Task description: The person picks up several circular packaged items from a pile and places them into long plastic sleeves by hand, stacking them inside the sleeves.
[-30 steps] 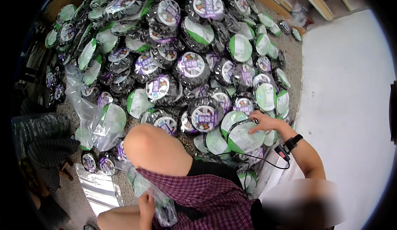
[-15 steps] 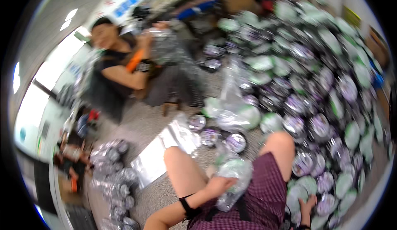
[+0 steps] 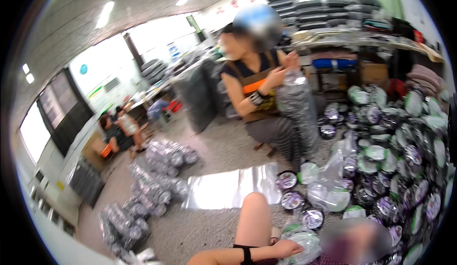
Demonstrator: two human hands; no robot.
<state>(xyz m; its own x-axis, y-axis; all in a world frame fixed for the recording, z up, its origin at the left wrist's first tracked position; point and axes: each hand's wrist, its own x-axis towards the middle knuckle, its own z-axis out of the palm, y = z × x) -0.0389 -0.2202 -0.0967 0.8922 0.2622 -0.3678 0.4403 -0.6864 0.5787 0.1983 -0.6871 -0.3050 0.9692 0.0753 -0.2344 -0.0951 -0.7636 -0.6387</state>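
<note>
"Fingers of the left hand point(image 3: 288, 249) look bunched; what have they got?"

"A clear bag point(image 3: 310, 254), apparently closed on at its near side. It lies just right of the raised knee point(image 3: 255, 212), a green-and-white round pack point(image 3: 306, 240) showing through. Limp plastic would probably slump unsteadied."

"And the right hand?"

"Out of sight, so I can't tell what its grip is doing."

"Why are the loose packs point(image 3: 376, 151) heaped?"

"They cover the right edge of the floor point(image 3: 200, 231), beside the seated person, presumably for easy reach. Flat plastic sheets point(image 3: 231, 189) lie between them and the wrapped bundles point(image 3: 148, 189) toward the floor's left edge, which likely keeps the two lots apart."

"What about the co-worker point(image 3: 247, 84)?"

"Both hands are at the top of a tall clear bag point(image 3: 296, 105), holding it upright, I'd judge so its contents stay in a column."
</note>
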